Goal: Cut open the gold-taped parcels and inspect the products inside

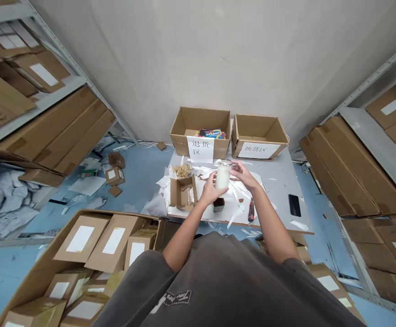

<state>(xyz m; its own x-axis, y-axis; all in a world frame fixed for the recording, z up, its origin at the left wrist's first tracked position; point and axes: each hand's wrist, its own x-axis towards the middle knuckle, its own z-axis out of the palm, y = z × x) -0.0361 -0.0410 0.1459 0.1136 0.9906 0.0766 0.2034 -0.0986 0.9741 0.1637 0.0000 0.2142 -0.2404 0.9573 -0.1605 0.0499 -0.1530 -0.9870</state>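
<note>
A whitish glass-like jar (222,177) stands upright in the air over the table, between my two hands. My left hand (212,190) wraps round its lower left side, thumb across the front. My right hand (244,175) grips it from the right near the top, fingers bent against it. Just below the jar is a small open box (218,205) with a dark inside. An opened brown carton (177,194) lies to the left of my left hand. A red and black utility knife (251,210) lies below my right wrist.
At the table's back stand two labelled cartons, a left one (180,144) holding colourful packages and a right one (281,147). Paper scraps (233,211) litter the table (279,181). A phone (294,205) lies right. A large box (37,268) of parcels is front left; shelves flank both sides.
</note>
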